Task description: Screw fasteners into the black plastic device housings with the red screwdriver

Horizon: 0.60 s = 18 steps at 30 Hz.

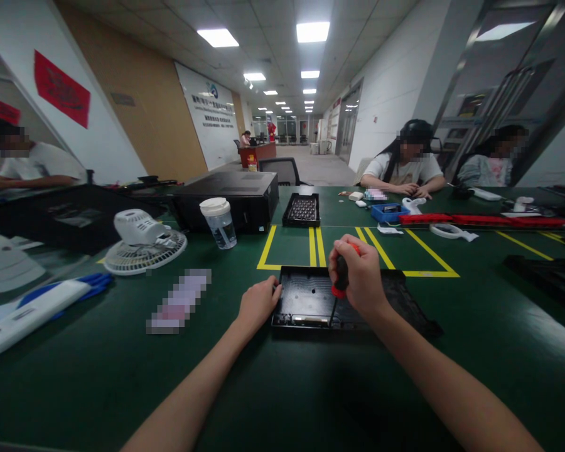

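A black plastic panel point(306, 295) with raised edges lies on the green table in front of me. My left hand point(258, 301) is closed on its left edge, the fingertips partly hidden behind the rim. My right hand point(360, 273) is wrapped round the red and black handle of a screwdriver point(339, 290). The screwdriver stands nearly upright, its thin shaft pointing down at the near part of the panel. The exact contact at the tip is too small to make out. Part of the panel's right side is hidden by my right hand and forearm.
Beyond the panel is a black tray point(302, 210) of small parts. To the left stand a lidded cup point(220, 224), a white fan point(145, 251) and a large black case point(226, 194). A blue box point(388, 213) and tape roll point(445, 231) lie right, near a seated person point(405, 166).
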Each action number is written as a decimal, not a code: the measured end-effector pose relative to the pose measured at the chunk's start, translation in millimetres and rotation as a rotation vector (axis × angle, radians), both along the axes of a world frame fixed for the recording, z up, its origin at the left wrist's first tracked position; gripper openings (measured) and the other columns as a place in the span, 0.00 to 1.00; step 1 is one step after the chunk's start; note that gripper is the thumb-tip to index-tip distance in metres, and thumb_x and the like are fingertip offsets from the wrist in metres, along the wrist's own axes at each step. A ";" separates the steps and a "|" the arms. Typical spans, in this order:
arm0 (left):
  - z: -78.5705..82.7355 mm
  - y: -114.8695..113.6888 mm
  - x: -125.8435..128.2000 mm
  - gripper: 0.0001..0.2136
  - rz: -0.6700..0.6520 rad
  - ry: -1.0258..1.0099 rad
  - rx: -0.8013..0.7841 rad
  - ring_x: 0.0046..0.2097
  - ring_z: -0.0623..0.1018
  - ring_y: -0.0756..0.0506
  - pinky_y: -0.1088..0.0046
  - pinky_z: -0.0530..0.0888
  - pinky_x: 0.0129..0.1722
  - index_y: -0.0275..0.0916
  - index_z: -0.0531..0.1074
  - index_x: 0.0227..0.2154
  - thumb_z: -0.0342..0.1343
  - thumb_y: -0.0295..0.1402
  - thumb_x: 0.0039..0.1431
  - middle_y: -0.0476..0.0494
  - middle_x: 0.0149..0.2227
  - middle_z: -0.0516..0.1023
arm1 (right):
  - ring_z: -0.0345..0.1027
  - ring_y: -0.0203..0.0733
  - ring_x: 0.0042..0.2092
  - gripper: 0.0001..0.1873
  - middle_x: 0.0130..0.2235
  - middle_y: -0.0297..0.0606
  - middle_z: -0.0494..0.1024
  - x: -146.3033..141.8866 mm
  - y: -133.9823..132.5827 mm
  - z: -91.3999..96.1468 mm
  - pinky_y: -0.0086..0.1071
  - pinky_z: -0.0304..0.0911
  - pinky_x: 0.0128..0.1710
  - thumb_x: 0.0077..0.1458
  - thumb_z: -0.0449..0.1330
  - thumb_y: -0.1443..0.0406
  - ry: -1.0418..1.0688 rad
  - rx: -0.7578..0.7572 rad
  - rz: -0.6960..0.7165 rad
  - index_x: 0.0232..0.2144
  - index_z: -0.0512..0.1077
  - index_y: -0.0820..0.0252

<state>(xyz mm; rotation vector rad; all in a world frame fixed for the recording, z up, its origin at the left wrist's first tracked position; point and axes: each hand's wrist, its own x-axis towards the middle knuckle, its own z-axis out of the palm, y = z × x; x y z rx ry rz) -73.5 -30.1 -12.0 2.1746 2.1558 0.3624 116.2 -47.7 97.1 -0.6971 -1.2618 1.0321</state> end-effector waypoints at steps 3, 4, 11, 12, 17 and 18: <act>0.7 -0.1 -1.7 0.13 -0.009 -0.012 0.002 0.35 0.75 0.45 0.72 0.68 0.33 0.43 0.67 0.37 0.41 0.42 0.60 0.45 0.33 0.76 | 0.54 0.28 0.13 0.11 0.15 0.27 0.63 8.3 9.9 2.4 0.23 0.49 0.10 0.50 0.53 0.65 0.039 -0.052 0.055 0.18 0.61 0.61; 1.3 -0.1 -2.1 0.13 -0.014 -0.020 0.006 0.35 0.75 0.45 0.72 0.67 0.33 0.42 0.67 0.37 0.41 0.42 0.60 0.45 0.33 0.76 | 0.54 0.28 0.13 0.11 0.15 0.27 0.63 11.7 12.1 4.5 0.23 0.50 0.11 0.50 0.53 0.65 0.062 -0.067 0.063 0.18 0.60 0.61; 11.1 -2.4 4.1 0.11 -0.059 0.001 0.169 0.40 0.72 0.45 0.71 0.65 0.38 0.38 0.67 0.36 0.45 0.38 0.59 0.43 0.36 0.74 | 0.58 0.29 0.16 0.10 0.17 0.28 0.63 40.6 10.0 29.4 0.24 0.56 0.15 0.50 0.52 0.66 0.212 0.053 -0.015 0.19 0.60 0.60; 12.7 -2.9 6.6 0.11 -0.062 0.020 0.196 0.41 0.72 0.45 0.70 0.65 0.39 0.38 0.67 0.38 0.45 0.38 0.58 0.42 0.37 0.73 | 0.58 0.29 0.16 0.10 0.17 0.28 0.63 44.1 9.3 32.0 0.24 0.55 0.15 0.50 0.52 0.66 0.220 0.074 -0.023 0.19 0.61 0.60; 15.5 -1.4 21.4 0.11 -0.236 0.056 0.234 0.42 0.71 0.44 0.68 0.63 0.40 0.40 0.67 0.41 0.48 0.37 0.57 0.44 0.38 0.73 | 0.57 0.30 0.15 0.10 0.16 0.29 0.64 53.7 9.9 36.7 0.24 0.54 0.13 0.48 0.52 0.66 0.235 0.111 -0.032 0.17 0.61 0.61; 14.8 0.2 24.4 0.10 -0.289 0.057 0.201 0.41 0.71 0.45 0.69 0.63 0.40 0.40 0.67 0.39 0.49 0.38 0.57 0.45 0.37 0.74 | 0.57 0.30 0.15 0.10 0.16 0.29 0.64 54.1 10.2 36.8 0.24 0.54 0.13 0.48 0.52 0.66 0.237 0.112 -0.030 0.17 0.61 0.61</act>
